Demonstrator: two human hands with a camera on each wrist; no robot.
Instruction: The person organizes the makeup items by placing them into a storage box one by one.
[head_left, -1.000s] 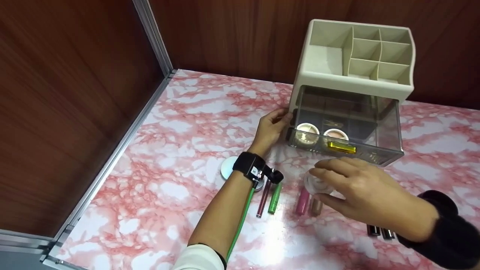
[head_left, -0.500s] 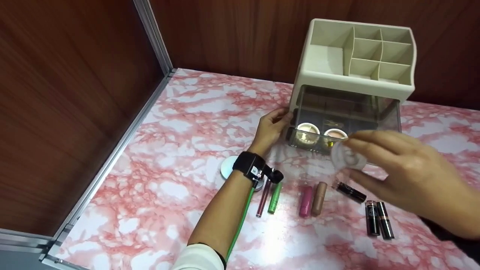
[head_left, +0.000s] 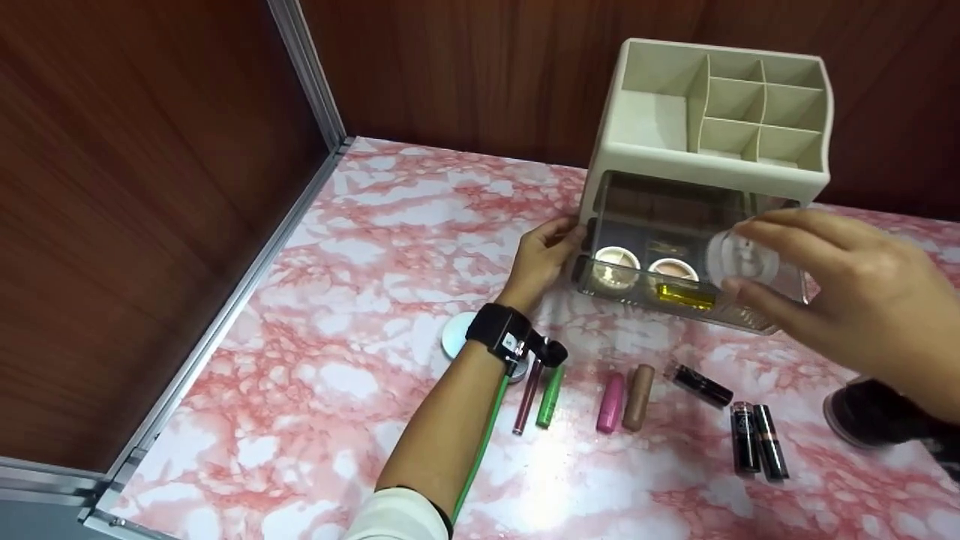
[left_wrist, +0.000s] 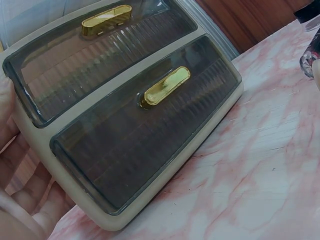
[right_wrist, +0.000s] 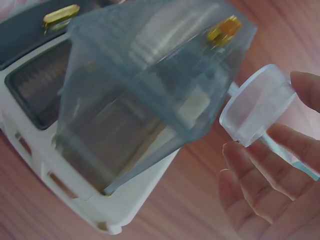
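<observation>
In my right hand [head_left: 847, 289], a translucent round jar [head_left: 739, 261] is pinched between thumb and fingertips. The hand is raised at the right front of the pulled-out clear drawer [head_left: 780, 315], and the jar overlaps that drawer in the head view. Two round compacts, a cream one [head_left: 616, 268] and a tan one [head_left: 673, 277], lie inside along its front. My left hand [head_left: 544, 255] rests against the left side of the cream makeup organizer [head_left: 712, 159]. Two lower drawers with gold handles [left_wrist: 167, 86] are closed in the left wrist view.
On the marbled table [head_left: 360, 300] lie a dark red pencil [head_left: 528, 397], a green tube [head_left: 550, 397], a pink tube [head_left: 611, 403], a brown tube [head_left: 638, 397] and several black lipsticks [head_left: 744, 436]. A pale disc [head_left: 454, 336] is partly hidden under the left wrist. Compartments top the organizer.
My right hand has carried the jar up and to the right, from above the tubes to the drawer's right front. The lipsticks have come into view. My left hand stays on the organizer.
</observation>
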